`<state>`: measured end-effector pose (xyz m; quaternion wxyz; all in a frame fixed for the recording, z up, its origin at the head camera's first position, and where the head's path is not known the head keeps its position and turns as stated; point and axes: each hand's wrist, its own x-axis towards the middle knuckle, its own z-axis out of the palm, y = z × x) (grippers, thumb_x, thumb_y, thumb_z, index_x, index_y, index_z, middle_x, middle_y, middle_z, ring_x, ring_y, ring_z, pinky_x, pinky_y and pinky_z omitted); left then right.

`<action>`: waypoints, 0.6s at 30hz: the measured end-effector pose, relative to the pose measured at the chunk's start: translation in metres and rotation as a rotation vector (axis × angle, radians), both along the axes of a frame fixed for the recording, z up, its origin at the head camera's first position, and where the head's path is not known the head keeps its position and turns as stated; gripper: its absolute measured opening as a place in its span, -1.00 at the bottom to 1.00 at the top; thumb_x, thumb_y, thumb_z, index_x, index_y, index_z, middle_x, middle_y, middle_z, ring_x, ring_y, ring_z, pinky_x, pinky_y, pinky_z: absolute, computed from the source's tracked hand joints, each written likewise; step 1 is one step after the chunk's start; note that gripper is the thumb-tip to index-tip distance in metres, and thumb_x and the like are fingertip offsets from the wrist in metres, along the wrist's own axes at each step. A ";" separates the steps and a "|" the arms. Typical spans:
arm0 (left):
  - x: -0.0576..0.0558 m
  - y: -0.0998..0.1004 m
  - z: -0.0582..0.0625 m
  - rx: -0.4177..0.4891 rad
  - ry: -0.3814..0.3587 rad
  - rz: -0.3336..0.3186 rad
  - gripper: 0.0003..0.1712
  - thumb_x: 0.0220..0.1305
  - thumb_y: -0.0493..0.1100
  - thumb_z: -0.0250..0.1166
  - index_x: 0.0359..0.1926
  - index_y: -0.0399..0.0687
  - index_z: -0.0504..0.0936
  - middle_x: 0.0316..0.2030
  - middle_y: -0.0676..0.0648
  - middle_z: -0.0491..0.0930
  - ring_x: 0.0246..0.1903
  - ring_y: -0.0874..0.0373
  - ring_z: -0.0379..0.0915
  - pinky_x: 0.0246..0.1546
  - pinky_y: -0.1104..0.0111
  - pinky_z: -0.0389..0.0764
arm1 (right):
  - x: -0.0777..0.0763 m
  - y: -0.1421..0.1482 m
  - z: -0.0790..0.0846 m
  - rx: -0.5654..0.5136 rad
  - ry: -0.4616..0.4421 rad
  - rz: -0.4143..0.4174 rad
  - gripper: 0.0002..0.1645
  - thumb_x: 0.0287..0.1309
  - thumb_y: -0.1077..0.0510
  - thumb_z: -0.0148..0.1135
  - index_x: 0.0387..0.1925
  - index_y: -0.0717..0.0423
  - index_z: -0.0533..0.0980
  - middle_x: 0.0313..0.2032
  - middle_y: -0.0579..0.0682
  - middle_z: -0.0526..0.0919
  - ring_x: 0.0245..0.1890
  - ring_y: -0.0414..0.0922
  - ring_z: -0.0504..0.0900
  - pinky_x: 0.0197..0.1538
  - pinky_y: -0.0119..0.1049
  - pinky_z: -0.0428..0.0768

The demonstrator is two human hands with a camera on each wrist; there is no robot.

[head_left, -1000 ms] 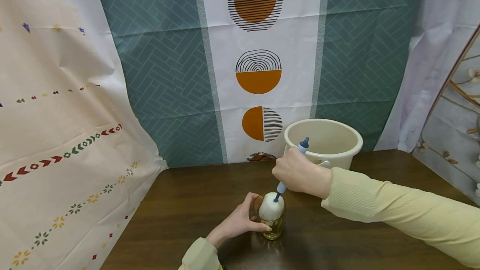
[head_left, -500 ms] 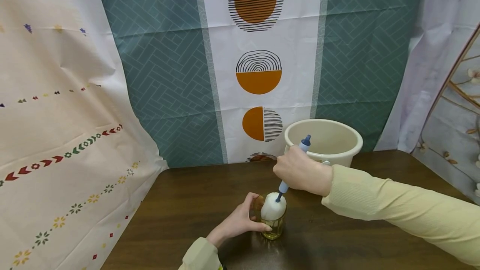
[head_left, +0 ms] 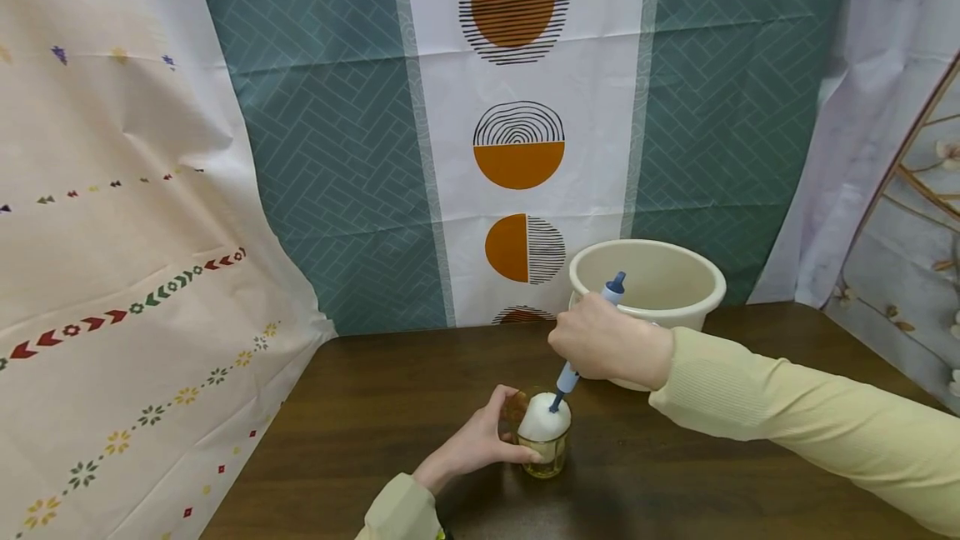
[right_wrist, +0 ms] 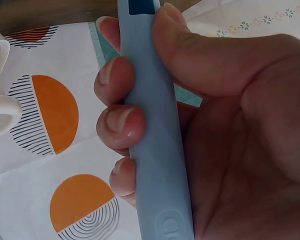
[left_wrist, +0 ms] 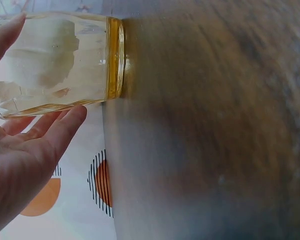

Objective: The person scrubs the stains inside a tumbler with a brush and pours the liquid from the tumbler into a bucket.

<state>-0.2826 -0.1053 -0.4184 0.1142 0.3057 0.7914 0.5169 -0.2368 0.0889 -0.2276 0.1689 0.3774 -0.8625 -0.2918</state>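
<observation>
On the pale blue handle of a sponge brush we find a moulded outline near the bottom of the right wrist view, too indistinct for us to read as letters. The cloth backdrop carries printed orange circles and half circles with black lines on a white panel, between blue-green panels.

The person's right hand grips that handle, fingers wrapped around one side and the thumb along the other, above and to the right of a yellow-tinted glass. The brush slants down to the left, and its rounded white sponge head sits in the mouth of the glass; through the clear wall we see its lower part inside.

The left hand holds the glass from the left, thumb across the near side and fingers around the far side. The glass stands base down on a dark brown wooden counter. Behind the right hand we see a cream bucket, wide mouth upward. Both sleeves are pale yellow.
</observation>
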 end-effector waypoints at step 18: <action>0.001 0.000 0.002 0.011 -0.011 0.002 -0.23 -0.06 -0.15 0.44 0.10 -0.06 0.15 -0.08 -0.01 0.35 -0.07 0.14 0.33 -0.21 0.34 0.46 | -0.007 0.003 0.004 -0.026 0.013 0.043 -0.73 -0.13 0.00 0.39 -0.67 0.03 0.51 -0.71 -0.10 0.42 -0.74 -0.18 0.34 -0.67 -0.34 0.35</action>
